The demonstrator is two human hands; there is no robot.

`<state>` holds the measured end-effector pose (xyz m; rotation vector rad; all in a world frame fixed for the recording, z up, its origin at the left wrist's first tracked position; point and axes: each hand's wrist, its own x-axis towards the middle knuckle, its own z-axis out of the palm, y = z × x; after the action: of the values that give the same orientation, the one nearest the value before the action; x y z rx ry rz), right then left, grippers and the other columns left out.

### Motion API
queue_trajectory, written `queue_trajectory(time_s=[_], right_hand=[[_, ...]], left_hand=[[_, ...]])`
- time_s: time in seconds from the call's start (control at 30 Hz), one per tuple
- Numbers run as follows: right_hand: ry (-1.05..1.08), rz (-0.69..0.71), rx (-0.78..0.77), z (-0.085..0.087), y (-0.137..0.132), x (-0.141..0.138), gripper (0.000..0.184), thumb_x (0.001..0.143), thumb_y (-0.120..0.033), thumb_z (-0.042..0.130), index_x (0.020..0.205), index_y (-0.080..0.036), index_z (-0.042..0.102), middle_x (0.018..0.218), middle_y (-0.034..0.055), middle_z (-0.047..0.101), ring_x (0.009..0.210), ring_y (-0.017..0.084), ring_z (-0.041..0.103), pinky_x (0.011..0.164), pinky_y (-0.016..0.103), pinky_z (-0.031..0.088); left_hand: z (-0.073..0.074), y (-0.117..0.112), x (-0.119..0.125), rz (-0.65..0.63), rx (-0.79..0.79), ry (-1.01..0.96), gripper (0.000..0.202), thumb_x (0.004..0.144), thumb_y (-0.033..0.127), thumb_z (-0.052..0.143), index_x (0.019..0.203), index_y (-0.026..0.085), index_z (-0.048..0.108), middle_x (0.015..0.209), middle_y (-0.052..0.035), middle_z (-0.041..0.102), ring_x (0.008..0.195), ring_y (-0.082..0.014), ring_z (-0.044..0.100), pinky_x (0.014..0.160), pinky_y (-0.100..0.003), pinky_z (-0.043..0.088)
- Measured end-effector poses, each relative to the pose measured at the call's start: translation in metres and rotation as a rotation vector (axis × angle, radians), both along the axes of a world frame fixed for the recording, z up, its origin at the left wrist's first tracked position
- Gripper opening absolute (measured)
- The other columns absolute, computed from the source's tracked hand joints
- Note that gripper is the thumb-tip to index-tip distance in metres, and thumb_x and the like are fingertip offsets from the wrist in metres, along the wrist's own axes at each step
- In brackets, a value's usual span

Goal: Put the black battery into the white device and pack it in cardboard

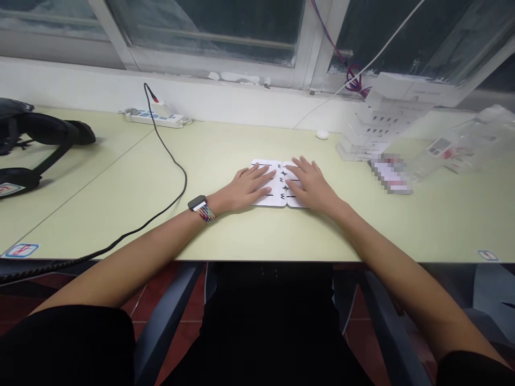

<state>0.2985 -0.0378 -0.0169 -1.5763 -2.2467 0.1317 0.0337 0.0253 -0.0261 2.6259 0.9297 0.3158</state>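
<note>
White round-cornered cards (277,201) lie edge to edge in two columns on the pale yellow table, printed with black lines and letters that look like W. My left hand (250,188) rests flat on the left column, palm down, its fingers spread and pointing right. On the right column lies my right hand (310,185), also palm down with fingers apart. Both hands cover parts of the cards, so some print is hidden. Around my left wrist is a watch (198,202) with a multicoloured woven band.
A black cable (185,179) crosses the table left of my hands from a power strip (156,118). A black headset-like device (44,134) sits far left. White boxes (374,123), a plastic bag (466,139) and a small white oval object (322,134) stand at the back right.
</note>
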Motion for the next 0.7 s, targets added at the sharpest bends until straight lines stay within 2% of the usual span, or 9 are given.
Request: queue_trajectory(time_s=[0.1,0.17,0.27,0.37,0.5,0.6,0.7], right_hand=[[0.022,0.259,0.166,-0.001,-0.019,-0.015,0.041,0.11,-0.041,0.052,0.144,-0.023,0.065,0.16,0.0156,0.061,0.154,0.035,0.051,0.128,0.062,0.04],[-0.006,0.368,0.201,-0.004,-0.031,-0.026,0.033,0.109,-0.035,0.057,0.135,-0.019,0.069,0.145,0.0182,0.07,0.137,0.035,0.064,0.117,0.059,0.052],[-0.036,0.456,0.256,-0.008,-0.046,-0.035,0.025,0.108,-0.029,0.06,0.127,-0.017,0.07,0.129,0.0184,0.075,0.118,0.033,0.07,0.102,0.054,0.059],[-0.087,0.531,0.341,-0.011,-0.053,-0.037,0.021,0.107,-0.024,0.058,0.121,-0.018,0.071,0.111,0.0155,0.078,0.1,0.03,0.071,0.088,0.048,0.061],[-0.006,0.467,0.378,-0.014,-0.054,-0.038,0.027,0.11,-0.017,0.046,0.123,-0.018,0.07,0.089,0.0076,0.073,0.079,0.022,0.065,0.072,0.038,0.056],[0.106,0.39,0.34,-0.017,-0.049,-0.043,0.022,0.112,-0.021,0.048,0.116,-0.018,0.07,0.09,0.0073,0.072,0.084,0.023,0.064,0.075,0.038,0.056],[0.129,0.331,0.328,-0.018,-0.045,-0.046,0.02,0.111,-0.022,0.051,0.103,-0.021,0.069,0.095,0.0092,0.072,0.091,0.026,0.062,0.081,0.043,0.055]], left_hand=[[-0.001,0.001,-0.002,0.032,-0.02,-0.124,0.067,0.117,0.06,0.02,0.175,0.029,0.028,0.185,-0.004,0.023,0.173,-0.0276,0.012,0.14,-0.053,0.012],[-0.001,0.001,-0.003,0.062,-0.024,-0.224,0.064,0.117,0.059,0.021,0.171,0.028,0.036,0.181,-0.004,0.033,0.171,-0.0257,0.022,0.14,-0.05,0.016],[0.0,0.001,-0.002,0.088,0.007,-0.358,0.062,0.116,0.061,0.024,0.159,0.027,0.052,0.169,-0.0068,0.052,0.16,-0.0258,0.043,0.136,-0.048,0.028],[0.004,-0.002,-0.001,0.064,0.056,-0.439,0.058,0.115,0.064,0.028,0.145,0.027,0.062,0.152,-0.0078,0.066,0.144,-0.0273,0.057,0.128,-0.05,0.039],[0.015,-0.011,-0.003,-0.007,0.039,-0.477,0.053,0.115,0.065,0.032,0.134,0.029,0.066,0.139,-0.0063,0.07,0.133,-0.0276,0.061,0.123,-0.051,0.043],[0.023,-0.019,-0.005,-0.107,0.016,-0.476,0.049,0.113,0.067,0.04,0.133,0.03,0.065,0.138,-0.0073,0.068,0.135,-0.0285,0.058,0.122,-0.05,0.044],[0.027,-0.028,-0.007,-0.217,0.031,-0.412,0.048,0.108,0.068,0.052,0.136,0.031,0.064,0.137,-0.0086,0.067,0.136,-0.0317,0.056,0.122,-0.052,0.043]])
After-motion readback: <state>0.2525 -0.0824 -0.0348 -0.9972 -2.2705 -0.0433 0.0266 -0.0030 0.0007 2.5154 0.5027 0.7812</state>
